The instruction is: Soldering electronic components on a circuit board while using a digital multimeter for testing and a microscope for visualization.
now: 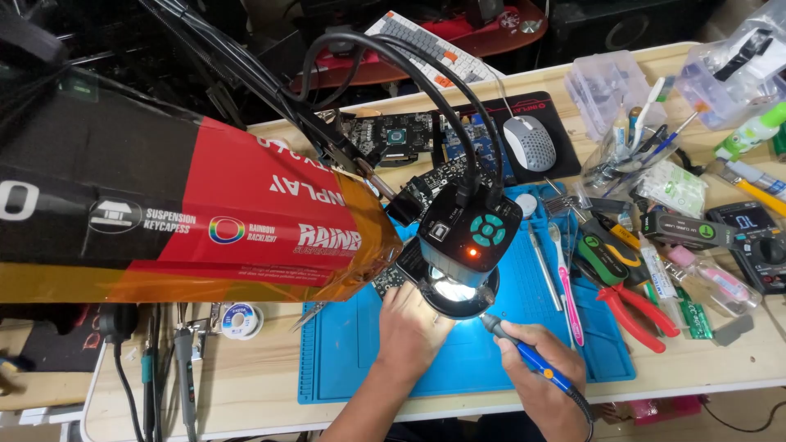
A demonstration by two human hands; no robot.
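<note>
Rt hand [536,372] grips soldering iron [524,354]; lt hand [409,327] beside board [391,277].

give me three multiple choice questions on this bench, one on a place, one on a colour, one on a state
1. Where do the red-handled pliers lie?
A. on the right part of the blue mat
B. on the keyboard
C. under the mouse

2. What colour is the iron handle in the right hand?
A. green
B. blue with some yellow
C. white

3. How is the left hand?
A. raised in the air, holding the mouse
B. holding a brush
C. down on the mat, at the board under the lit microscope

Answers:
1 A, the pliers rest at the mat's right edge.
2 B, the handle shows blue with yellow bits.
3 C, the hand rests by the ring light, fingers at the board.
</note>
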